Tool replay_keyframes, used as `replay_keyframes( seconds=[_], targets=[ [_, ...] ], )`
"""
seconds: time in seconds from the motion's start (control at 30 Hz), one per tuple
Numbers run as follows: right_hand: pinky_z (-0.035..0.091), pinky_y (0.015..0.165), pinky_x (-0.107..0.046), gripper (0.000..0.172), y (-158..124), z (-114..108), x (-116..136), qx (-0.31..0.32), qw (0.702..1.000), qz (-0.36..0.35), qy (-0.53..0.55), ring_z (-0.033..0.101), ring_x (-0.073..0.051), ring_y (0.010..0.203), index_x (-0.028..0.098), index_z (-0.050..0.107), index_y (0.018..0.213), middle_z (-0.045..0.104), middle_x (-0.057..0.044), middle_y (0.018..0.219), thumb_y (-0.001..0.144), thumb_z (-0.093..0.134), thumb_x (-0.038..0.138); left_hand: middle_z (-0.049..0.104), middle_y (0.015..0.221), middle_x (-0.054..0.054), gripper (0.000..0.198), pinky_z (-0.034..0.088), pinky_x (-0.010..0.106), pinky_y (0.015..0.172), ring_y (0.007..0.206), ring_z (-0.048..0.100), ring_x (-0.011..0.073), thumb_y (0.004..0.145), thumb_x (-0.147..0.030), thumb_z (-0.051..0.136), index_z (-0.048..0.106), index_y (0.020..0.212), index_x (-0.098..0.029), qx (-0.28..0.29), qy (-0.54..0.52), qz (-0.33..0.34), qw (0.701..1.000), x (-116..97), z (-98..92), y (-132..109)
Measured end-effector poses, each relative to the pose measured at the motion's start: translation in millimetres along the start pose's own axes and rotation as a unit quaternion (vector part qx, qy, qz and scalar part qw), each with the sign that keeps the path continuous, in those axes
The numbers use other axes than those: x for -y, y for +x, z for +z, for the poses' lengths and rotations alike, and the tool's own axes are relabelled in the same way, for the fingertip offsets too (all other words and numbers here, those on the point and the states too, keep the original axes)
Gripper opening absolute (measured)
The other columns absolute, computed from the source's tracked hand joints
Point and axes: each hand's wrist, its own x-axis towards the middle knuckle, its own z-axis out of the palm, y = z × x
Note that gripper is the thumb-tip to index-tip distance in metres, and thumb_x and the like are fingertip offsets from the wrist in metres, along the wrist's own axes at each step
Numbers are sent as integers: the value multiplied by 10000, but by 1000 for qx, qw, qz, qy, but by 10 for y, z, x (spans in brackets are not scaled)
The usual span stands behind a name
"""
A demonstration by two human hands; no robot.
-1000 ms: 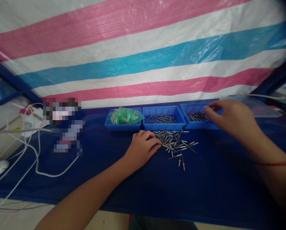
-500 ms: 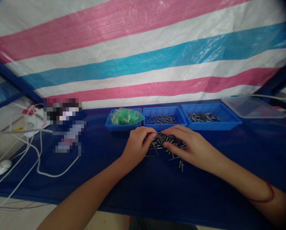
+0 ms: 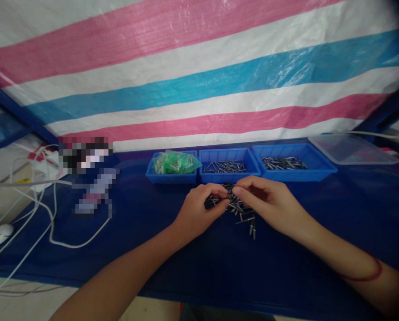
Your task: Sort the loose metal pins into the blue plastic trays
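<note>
A loose pile of metal blind rivets [image 3: 241,209] lies on the blue tabletop, partly covered by my hands. Over its left side, my left hand [image 3: 202,207] is closed in a pinch, thumb and fingertips on a small rivet. My right hand [image 3: 269,198] meets it from the other side, thumb against forefinger, pinching at the same spot. Exactly how the small piece sits between the fingertips is hard to see. A few stray rivets [image 3: 252,229] lie just in front of the pile.
Behind the pile stand three blue bins: one with a green-tinted plastic bag [image 3: 176,162], a middle bin [image 3: 202,177] and a right bin [image 3: 320,171] of rivets. A clear plastic lid [image 3: 353,149] lies at right. White cables [image 3: 68,245] and a blurred-out item occupy the left.
My left hand has shifted slightly right and nearer to me. My right hand has closed from a spread grasp to a pinch, and the fingertips of both hands have come together.
</note>
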Motion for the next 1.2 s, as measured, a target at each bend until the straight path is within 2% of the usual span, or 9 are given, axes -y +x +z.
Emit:
replay_keyframes(
  seconds=[0.2,0.43,0.7,0.8,0.87,0.97,1.07,1.13,1.2],
  targets=[
    [522,632,-292,214,-31,34,0,-2,1000,-4,29,635,-185,759,221,653,858,689,-39,830,825,595,424,695,890,38,161,480,280,762,822,631,165,837,-274,603,653,969,-196,16,-20,14,1000,-4,22,-5],
    [496,660,-310,160,-26,1,-21,12,995,-69,-64,624,-183,776,225,672,882,678,-51,868,863,558,336,661,956,65,154,473,294,821,906,610,175,865,-276,573,655,955,-181,39,-24,41,998,-25,7,7],
    [472,604,-298,154,-6,-35,9,19,982,-135,-130,606,-171,737,225,663,921,667,-57,874,878,526,279,635,900,48,113,454,290,820,881,583,166,849,-285,601,628,862,-177,-16,-13,30,999,-5,-34,23],
    [481,675,-317,155,37,-129,26,12,975,-148,-164,613,-185,787,220,650,863,663,-55,873,882,509,281,629,899,35,192,439,301,820,861,568,168,837,-322,614,602,971,-184,-14,19,21,1000,0,-46,5],
    [470,678,-329,181,87,-283,14,-34,970,-131,-203,610,-191,760,222,629,797,659,-47,832,884,495,308,623,919,36,354,425,321,839,872,549,179,814,-360,640,555,1109,-183,-5,57,22,998,3,-57,-9],
    [435,601,-339,223,176,-632,-93,-130,937,-58,-319,586,-203,656,238,611,768,649,-45,763,866,481,390,609,1005,54,434,389,362,886,952,509,210,808,-428,634,548,1168,-201,56,133,42,989,13,-82,-26],
    [379,547,-341,246,246,-983,-303,-174,862,24,-475,575,-239,609,230,608,696,620,-52,674,814,504,419,580,1084,59,366,368,377,878,1010,474,237,813,-473,612,616,1098,-244,115,203,59,971,38,-95,-38],
    [353,532,-339,286,266,-1136,-453,-165,825,56,-537,562,-248,584,227,620,689,604,-61,638,819,469,432,576,1084,51,344,363,364,844,1000,472,232,824,-461,605,618,1110,-269,137,229,67,961,61,-95,-45],
    [341,530,-343,328,267,-1203,-564,-141,809,57,-567,546,-251,565,224,640,708,591,-71,612,836,438,449,583,1070,39,307,353,350,819,983,477,218,857,-425,577,610,1127,-285,152,243,73,955,82,-94,-50]
  ],
)
